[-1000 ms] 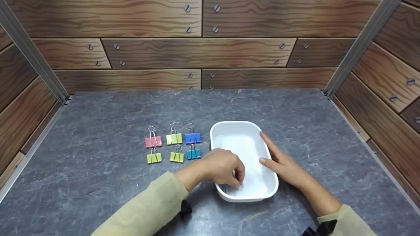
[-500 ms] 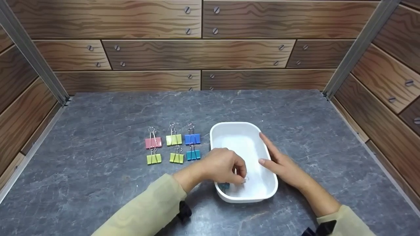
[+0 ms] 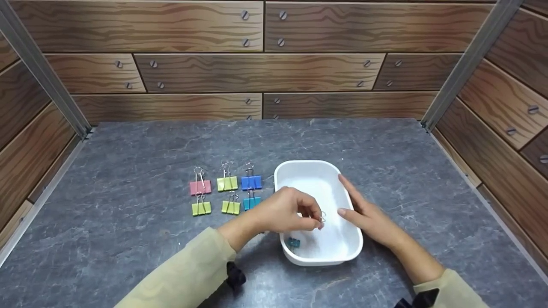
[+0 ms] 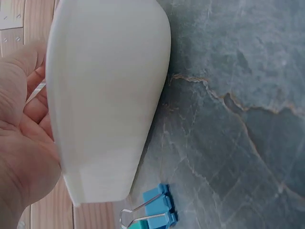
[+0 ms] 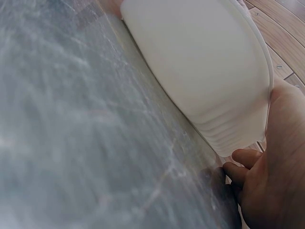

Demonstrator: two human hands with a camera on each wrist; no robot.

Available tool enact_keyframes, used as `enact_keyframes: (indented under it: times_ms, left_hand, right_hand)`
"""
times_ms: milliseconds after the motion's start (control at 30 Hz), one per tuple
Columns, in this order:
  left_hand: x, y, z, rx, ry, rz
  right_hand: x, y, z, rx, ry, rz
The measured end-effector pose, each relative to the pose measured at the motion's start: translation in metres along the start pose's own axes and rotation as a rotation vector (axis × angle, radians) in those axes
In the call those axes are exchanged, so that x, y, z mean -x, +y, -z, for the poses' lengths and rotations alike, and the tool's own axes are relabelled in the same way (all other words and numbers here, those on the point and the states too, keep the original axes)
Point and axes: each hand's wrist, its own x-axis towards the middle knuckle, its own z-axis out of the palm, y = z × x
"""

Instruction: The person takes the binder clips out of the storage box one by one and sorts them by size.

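Observation:
A white plastic box (image 3: pixel 319 259) stands on the table with a small teal binder clip (image 3: pixel 293 242) lying in its near left corner. Over the box, my left hand (image 3: pixel 289 211) pinches a small binder clip by thumb and fingertips; only its wire handles (image 3: pixel 323 217) show, and its body is hidden. My right hand (image 3: pixel 372 218) holds the box's right side, thumb over the rim and fingers along the outside. In the right wrist view, fingers (image 5: pixel 245 157) of that hand lie against the end of the box's outer wall.
Left of the box lie two rows of binder clips: a pink clip (image 3: pixel 200 187), a yellow-green clip (image 3: pixel 227 183) and a blue clip (image 3: pixel 251 182) behind; two smaller yellow-green clips and a teal clip (image 3: pixel 251 202), partly covered by my left hand, in front. Wood-patterned walls surround the table.
My left hand has risen slightly from the box's floor with the pinched clip, uncovering the teal clip in the corner. My right hand stays on the box.

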Motion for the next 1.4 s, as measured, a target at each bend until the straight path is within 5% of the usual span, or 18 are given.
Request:
enact_keyframes:
  times_ms: [567,1000,1400]
  left_hand:
    - [0.041,0.015,0.036,-0.015,0.185,0.039]
    - [0.088,-0.001,0.055,-0.066,0.246,0.109]
    - [0.112,-0.022,0.055,-0.014,0.282,0.172]
  right_hand:
    - [0.0,0.003,-0.001,-0.033,0.009,-0.011]
    - [-0.001,0.002,-0.001,-0.016,0.014,-0.001]
    - [-0.002,0.001,0.0,-0.03,-0.005,-0.024]
